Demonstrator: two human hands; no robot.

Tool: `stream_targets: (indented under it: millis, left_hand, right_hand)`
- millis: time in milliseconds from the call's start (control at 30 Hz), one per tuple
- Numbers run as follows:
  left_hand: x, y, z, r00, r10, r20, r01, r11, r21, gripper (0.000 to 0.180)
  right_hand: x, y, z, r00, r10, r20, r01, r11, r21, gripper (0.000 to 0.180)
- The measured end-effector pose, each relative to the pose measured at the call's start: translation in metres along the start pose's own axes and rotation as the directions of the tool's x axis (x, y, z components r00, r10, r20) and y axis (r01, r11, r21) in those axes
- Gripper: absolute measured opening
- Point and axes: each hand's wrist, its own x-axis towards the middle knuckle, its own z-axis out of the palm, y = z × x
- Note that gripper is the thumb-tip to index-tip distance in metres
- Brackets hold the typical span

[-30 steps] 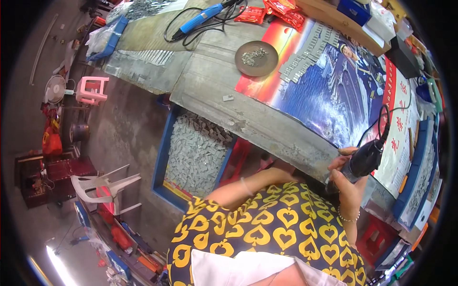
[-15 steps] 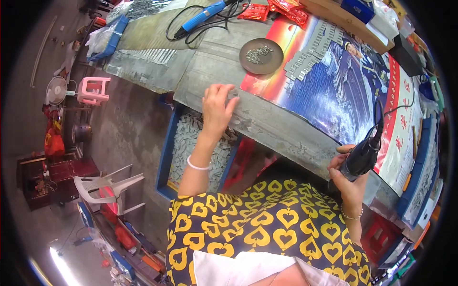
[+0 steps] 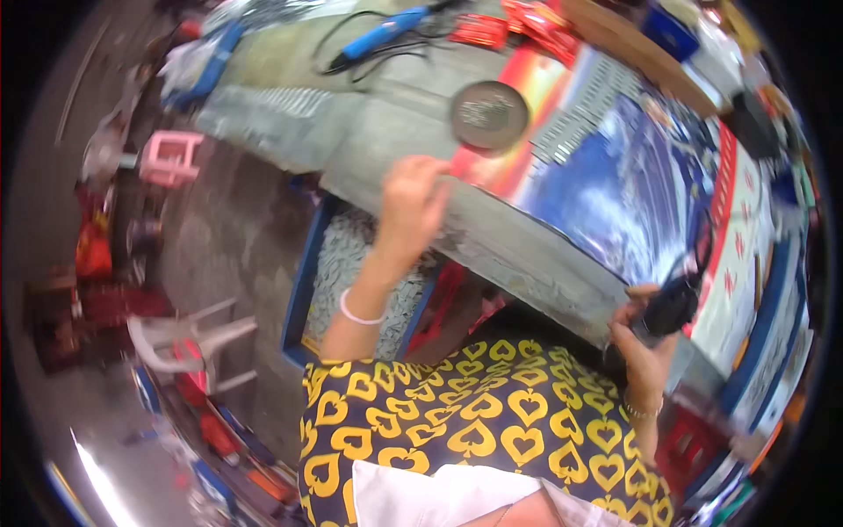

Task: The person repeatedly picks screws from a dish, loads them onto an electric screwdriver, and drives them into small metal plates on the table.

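Observation:
My left hand (image 3: 411,206) is over the near table edge, palm down and blurred by motion. Its fingers are loosely bent, the thumb stands apart, and no object shows in it. Just beyond it is a round dark dish (image 3: 489,139) holding small metal pieces. At the right, my right hand (image 3: 641,342) grips a black electric screwdriver (image 3: 669,309) with a cord at its upper end. The tool's lower end is hidden by the hand. On the printed poster (image 3: 584,198) lie rows of flat grey metal parts (image 3: 590,104).
A blue corded tool (image 3: 382,37) and red packets (image 3: 479,31) lie at the table's far side. Below the edge stands a blue crate (image 3: 303,290) filled with grey pieces. A pink stool (image 3: 170,158) and a white chair (image 3: 189,342) are on the left.
My left hand has moved slightly right, toward the dish. My right hand keeps hold of the screwdriver, now a little lower in view. The whole view has shifted slightly and blurred.

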Motion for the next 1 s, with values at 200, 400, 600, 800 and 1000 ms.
stream_targets:
  millis: [200, 400, 600, 800, 1000]
  left_hand:
    - [-0.05, 0.083, 0.07, 0.985, 0.138, -0.106, -0.173, 0.828, -0.534, 0.015]
    - [-0.08, 0.105, 0.121, 0.96, 0.012, -0.279, -0.16, 0.841, -0.516, 0.016]
    - [-0.078, 0.115, 0.116, 0.918, -0.165, -0.36, -0.097, 0.788, -0.608, 0.016]
    - [-0.077, 0.113, 0.118, 0.94, -0.137, -0.312, -0.095, 0.774, -0.627, 0.015]
    - [-0.072, 0.113, 0.128, 0.936, -0.123, -0.331, -0.125, 0.762, -0.636, 0.012]
  right_hand:
    - [-0.008, 0.025, -0.015, 0.976, -0.102, -0.191, 0.103, 0.995, -0.005, 0.036]
    - [0.016, 0.045, -0.013, 0.913, -0.408, 0.016, 0.407, 0.905, -0.123, 0.029]
    - [0.02, 0.045, -0.006, 0.81, -0.553, 0.196, 0.582, 0.799, -0.151, 0.03]
    - [0.027, 0.047, -0.004, 0.735, -0.617, 0.28, 0.668, 0.73, -0.145, 0.03]
    - [0.016, 0.032, 0.005, 0.729, -0.574, 0.373, 0.678, 0.681, -0.276, 0.031]
